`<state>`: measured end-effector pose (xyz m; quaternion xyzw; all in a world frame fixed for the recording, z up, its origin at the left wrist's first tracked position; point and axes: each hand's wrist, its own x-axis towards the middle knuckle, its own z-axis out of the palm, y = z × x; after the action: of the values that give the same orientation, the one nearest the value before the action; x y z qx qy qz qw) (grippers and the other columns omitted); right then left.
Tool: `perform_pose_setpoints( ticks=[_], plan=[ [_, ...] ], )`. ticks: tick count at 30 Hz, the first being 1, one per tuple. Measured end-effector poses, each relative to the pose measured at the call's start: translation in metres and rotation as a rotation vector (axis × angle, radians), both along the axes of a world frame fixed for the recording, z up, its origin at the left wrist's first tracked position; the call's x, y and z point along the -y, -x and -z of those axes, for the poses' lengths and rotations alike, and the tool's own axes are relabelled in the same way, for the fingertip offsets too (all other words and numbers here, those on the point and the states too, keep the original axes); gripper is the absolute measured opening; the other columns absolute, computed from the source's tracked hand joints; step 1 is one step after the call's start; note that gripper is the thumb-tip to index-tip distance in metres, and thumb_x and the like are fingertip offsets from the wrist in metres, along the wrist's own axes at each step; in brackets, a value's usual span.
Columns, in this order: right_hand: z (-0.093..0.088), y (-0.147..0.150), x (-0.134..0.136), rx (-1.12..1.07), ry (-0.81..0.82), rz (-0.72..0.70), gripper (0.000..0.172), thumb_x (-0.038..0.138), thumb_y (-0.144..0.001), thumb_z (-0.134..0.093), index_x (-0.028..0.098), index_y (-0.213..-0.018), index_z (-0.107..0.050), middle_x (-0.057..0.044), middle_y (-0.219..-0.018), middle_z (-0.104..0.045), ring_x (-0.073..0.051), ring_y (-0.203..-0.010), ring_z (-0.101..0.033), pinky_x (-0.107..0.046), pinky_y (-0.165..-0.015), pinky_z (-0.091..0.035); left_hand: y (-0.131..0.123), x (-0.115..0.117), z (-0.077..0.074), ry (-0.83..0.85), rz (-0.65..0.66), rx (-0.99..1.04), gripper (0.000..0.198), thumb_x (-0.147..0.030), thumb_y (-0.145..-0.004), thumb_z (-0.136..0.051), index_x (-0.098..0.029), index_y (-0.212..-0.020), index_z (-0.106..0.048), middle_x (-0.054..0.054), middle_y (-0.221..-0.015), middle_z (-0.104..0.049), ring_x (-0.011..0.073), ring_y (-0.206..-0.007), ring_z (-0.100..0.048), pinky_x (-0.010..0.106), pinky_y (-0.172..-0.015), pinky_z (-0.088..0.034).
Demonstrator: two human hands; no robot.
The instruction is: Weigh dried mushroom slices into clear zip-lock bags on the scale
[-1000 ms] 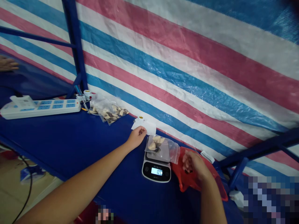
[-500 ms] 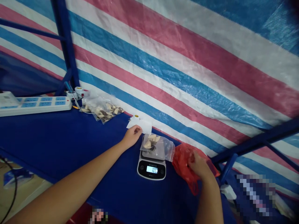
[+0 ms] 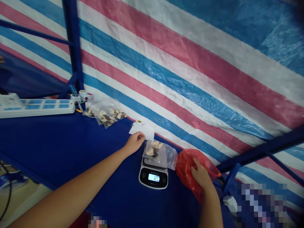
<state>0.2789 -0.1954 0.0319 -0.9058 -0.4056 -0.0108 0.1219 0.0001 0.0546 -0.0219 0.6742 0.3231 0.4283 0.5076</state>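
A small digital scale (image 3: 153,177) stands on the blue table (image 3: 71,142), its lit display showing a reading. On its pan lies a clear plastic bag (image 3: 159,153) holding several pale and dark pieces. My left hand (image 3: 134,142) is closed on the edge of a white paper slip (image 3: 142,129) just left of that bag. My right hand (image 3: 199,174) has its fingers inside a red plastic bag (image 3: 188,164) right of the scale; what they hold is hidden.
More clear bags (image 3: 106,113) with similar pieces lie at the back left, beside small tape rolls (image 3: 83,94). A white and blue power strip (image 3: 38,107) lies at the far left. A striped tarp wall (image 3: 190,63) and blue frame posts (image 3: 73,47) border the table.
My right hand has gone from above the red bag down into it. The scale's reading has changed. My left hand has stayed on the white slip.
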Motion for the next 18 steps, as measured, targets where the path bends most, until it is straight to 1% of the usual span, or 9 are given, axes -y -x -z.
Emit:
perform_pose_setpoints(
  ticks=[2,4,5,7,10,12,14,16,18],
  plan=[
    [0.006,0.003,-0.003,-0.004,0.069,-0.016,0.041,0.024,-0.090,-0.049,0.006,-0.122,-0.069,-0.020,-0.115,-0.073,-0.029,-0.111,-0.067,-0.035,-0.097,-0.047,0.000,0.001,-0.001,0.007,0.000,0.002,0.020,-0.038,-0.081,-0.057,-0.019,-0.080,-0.062,0.001,-0.074,-0.063,0.0163,-0.069,-0.058,0.031,-0.071,-0.045],
    [0.013,0.004,-0.006,-0.065,0.126,-0.030,0.032,0.030,-0.093,-0.051,0.011,-0.105,-0.073,-0.015,-0.098,-0.076,-0.028,-0.095,-0.071,-0.033,-0.084,-0.049,0.001,0.002,-0.002,0.008,0.000,-0.002,0.019,-0.037,-0.081,-0.057,-0.019,-0.080,-0.062,0.001,-0.074,-0.063,0.0166,-0.069,-0.058,0.031,-0.070,-0.045],
    [0.017,0.004,-0.008,-0.081,0.135,-0.038,0.028,0.030,-0.093,-0.051,0.013,-0.098,-0.073,-0.014,-0.093,-0.076,-0.027,-0.090,-0.071,-0.031,-0.079,-0.048,0.001,0.002,-0.003,0.007,0.000,-0.004,0.019,-0.037,-0.081,-0.057,-0.019,-0.080,-0.062,0.001,-0.074,-0.063,0.0167,-0.069,-0.058,0.031,-0.070,-0.044],
    [0.023,0.002,-0.012,-0.047,0.128,-0.048,0.026,0.029,-0.095,-0.050,0.015,-0.094,-0.072,-0.014,-0.095,-0.075,-0.026,-0.091,-0.071,-0.030,-0.078,-0.047,0.002,0.003,-0.004,0.004,0.001,-0.007,0.019,-0.037,-0.081,-0.057,-0.019,-0.079,-0.062,0.001,-0.074,-0.063,0.0168,-0.069,-0.057,0.031,-0.070,-0.044],
    [0.031,0.000,-0.019,0.019,0.125,-0.022,0.030,0.025,-0.099,-0.044,0.010,-0.108,-0.069,-0.016,-0.101,-0.075,-0.026,-0.094,-0.072,-0.030,-0.079,-0.047,0.004,0.006,-0.007,0.003,0.002,-0.002,0.017,-0.035,-0.081,-0.056,-0.019,-0.078,-0.060,0.001,-0.071,-0.061,0.0164,-0.068,-0.056,0.030,-0.069,-0.043],
    [0.033,0.000,-0.022,0.023,0.117,-0.015,0.035,0.024,-0.101,-0.041,0.007,-0.124,-0.063,-0.017,-0.106,-0.075,-0.025,-0.098,-0.072,-0.029,-0.080,-0.048,0.005,0.007,-0.008,0.006,0.001,0.000,0.016,-0.034,-0.081,-0.057,-0.019,-0.078,-0.060,0.000,-0.070,-0.060,0.0160,-0.067,-0.055,0.030,-0.068,-0.042],
    [0.034,-0.001,-0.024,0.050,0.131,-0.011,0.040,0.018,-0.101,-0.039,0.003,-0.135,-0.056,-0.020,-0.111,-0.074,-0.025,-0.102,-0.072,-0.029,-0.085,-0.048,0.006,0.008,-0.009,0.009,0.000,-0.011,0.015,-0.033,-0.081,-0.057,-0.018,-0.078,-0.060,-0.001,-0.069,-0.060,0.0154,-0.066,-0.054,0.029,-0.067,-0.042],
    [0.034,-0.002,-0.026,0.066,0.164,0.003,0.043,0.012,-0.099,-0.038,0.002,-0.138,-0.054,-0.022,-0.116,-0.073,-0.025,-0.106,-0.071,-0.029,-0.090,-0.047,0.007,0.008,-0.010,0.009,0.009,-0.028,0.014,-0.031,-0.081,-0.057,-0.018,-0.078,-0.060,-0.001,-0.070,-0.061,0.0148,-0.065,-0.054,0.029,-0.067,-0.041],
    [0.034,-0.004,-0.027,0.056,0.187,0.027,0.043,0.008,-0.097,-0.037,0.003,-0.134,-0.059,-0.021,-0.115,-0.073,-0.025,-0.106,-0.072,-0.030,-0.091,-0.047,0.007,0.008,-0.011,0.007,0.017,-0.039,0.013,-0.030,-0.082,-0.058,-0.018,-0.077,-0.061,-0.001,-0.070,-0.061,0.0146,-0.065,-0.054,0.028,-0.067,-0.041]
  ],
)
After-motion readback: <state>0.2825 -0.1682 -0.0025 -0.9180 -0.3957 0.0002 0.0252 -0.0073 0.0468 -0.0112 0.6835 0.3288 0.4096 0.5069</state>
